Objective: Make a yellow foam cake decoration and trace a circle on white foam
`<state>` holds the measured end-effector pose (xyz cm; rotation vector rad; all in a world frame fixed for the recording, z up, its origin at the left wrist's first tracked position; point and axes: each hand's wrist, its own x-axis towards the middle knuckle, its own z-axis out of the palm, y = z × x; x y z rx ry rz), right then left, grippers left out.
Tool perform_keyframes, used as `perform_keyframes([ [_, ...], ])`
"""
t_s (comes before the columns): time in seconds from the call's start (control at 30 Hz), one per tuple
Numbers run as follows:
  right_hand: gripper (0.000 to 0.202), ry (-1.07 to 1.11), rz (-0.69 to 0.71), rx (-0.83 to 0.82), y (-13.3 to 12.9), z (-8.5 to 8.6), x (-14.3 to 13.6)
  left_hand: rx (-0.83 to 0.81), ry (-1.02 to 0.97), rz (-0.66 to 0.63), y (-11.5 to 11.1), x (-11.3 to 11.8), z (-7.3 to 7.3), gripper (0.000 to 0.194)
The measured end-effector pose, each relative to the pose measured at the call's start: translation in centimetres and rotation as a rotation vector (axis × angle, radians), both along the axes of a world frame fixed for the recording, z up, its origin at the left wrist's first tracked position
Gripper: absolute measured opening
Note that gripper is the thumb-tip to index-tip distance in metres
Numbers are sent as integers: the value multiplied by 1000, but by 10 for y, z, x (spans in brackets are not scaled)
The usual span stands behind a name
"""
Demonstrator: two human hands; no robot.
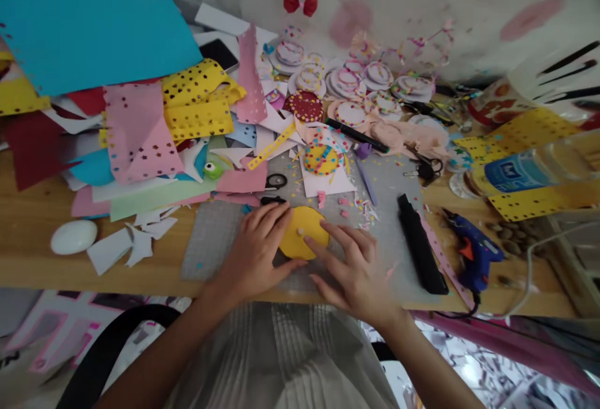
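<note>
Both hands at a flat, round yellow disc (300,219), center of frame, just below the middle, lying on a grey gridded cutting mat (206,234). Material: can't tell. Small pale piece (300,231) sits near the disc's middle.

Step in hand looks like fingertip work on that piece. To do it well: keep the disc flat, steady the rim from the left, use light fingertip pressure so the piece doesn't skid off center; keep the stray paper scraps (368,214) upper right of the disc out of it.

Disc lies between the hands. Left hand (257,249) covers its left edge, fingers loosely curved, thumb stretched along the lower rim; can't tell if it actually grips. Right hand (356,265) is spread and loose, nothing clasped; index finger reaches over the disc beside the pale piece, contact unclear. Thumb sits off the lower right rim.
</note>
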<state>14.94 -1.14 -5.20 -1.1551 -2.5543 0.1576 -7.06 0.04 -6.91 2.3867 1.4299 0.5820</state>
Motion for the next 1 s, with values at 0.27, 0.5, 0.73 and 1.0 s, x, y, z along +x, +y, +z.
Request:
perform_keyframes([
  [0.27,49,-82,17,-34,11,4,-8,-30,-56,-5,0,0,0,74],
  [0.5,46,-130,-51,0,10,11,-12,-59,-75,-1,1,-1,1,72],
  [0.73,41,-191,-147,0,9,13,-17,-45,-91,-13,0,-2,0,70],
  [1.0,42,-187,-173,-18,8,15,-17,-34,-93,-18,1,-1,-1,71],
])
